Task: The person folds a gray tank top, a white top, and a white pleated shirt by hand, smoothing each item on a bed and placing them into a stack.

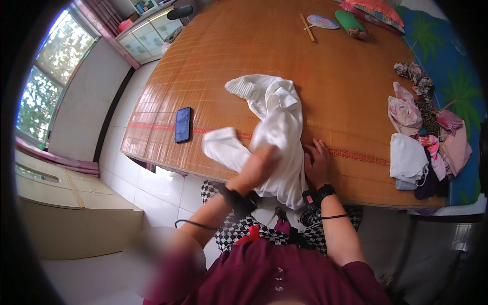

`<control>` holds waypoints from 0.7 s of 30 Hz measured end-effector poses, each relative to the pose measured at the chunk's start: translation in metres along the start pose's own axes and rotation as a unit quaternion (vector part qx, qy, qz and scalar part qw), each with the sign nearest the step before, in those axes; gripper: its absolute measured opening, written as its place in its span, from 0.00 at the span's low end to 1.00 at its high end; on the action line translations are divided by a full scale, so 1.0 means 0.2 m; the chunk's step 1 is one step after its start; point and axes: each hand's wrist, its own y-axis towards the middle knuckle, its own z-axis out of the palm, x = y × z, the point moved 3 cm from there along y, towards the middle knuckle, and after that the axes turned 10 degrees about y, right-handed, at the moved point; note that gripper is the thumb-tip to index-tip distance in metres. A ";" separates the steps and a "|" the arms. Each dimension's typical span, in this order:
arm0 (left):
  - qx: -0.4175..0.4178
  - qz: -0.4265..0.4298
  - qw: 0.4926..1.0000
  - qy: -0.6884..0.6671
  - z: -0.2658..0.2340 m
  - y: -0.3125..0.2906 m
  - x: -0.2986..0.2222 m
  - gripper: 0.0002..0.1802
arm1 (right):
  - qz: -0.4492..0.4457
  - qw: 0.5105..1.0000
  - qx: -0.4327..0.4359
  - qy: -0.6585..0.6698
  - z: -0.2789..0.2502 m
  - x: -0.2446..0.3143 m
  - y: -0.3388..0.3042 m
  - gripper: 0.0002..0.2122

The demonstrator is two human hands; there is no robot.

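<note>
A white long-sleeved knit garment (284, 140) lies rumpled on the bed mat, its lower end hanging over the near edge. One sleeve (221, 145) is bent out to the left, and a ribbed part (249, 85) reaches the far left. Over the middle of the garment is my left hand (262, 165), smeared by motion, so its grip does not show. My right hand (318, 165) rests on the mat along the garment's right edge, fingers stretched out and apart. Black bands are strapped round both wrists.
A dark phone (183, 125) lies left of the garment. At the right is a pile of clothes (409, 160) beside a blue cloth (457, 81) with palm prints. Farther off are a round fan (323, 22), wooden sticks (307, 28) and a green roll (348, 23). A cream cabinet (86, 218) stands left.
</note>
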 end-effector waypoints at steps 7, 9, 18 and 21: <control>0.171 0.073 0.975 -0.122 0.34 -0.24 -0.39 0.14 | 0.217 0.904 0.049 0.365 -0.25 0.09 -0.08 0.19; 0.198 0.097 0.967 -0.129 0.46 -0.33 -0.36 0.11 | 0.265 0.866 0.081 0.417 -0.27 0.17 -0.21 0.21; 0.398 0.126 0.883 -0.214 0.51 -0.32 -0.41 0.11 | 0.319 0.886 0.162 0.294 -0.25 0.14 -0.40 0.13; 0.374 0.121 0.884 -0.253 0.42 -0.29 -0.43 0.16 | 0.250 0.882 0.102 0.387 -0.36 0.15 -0.37 0.11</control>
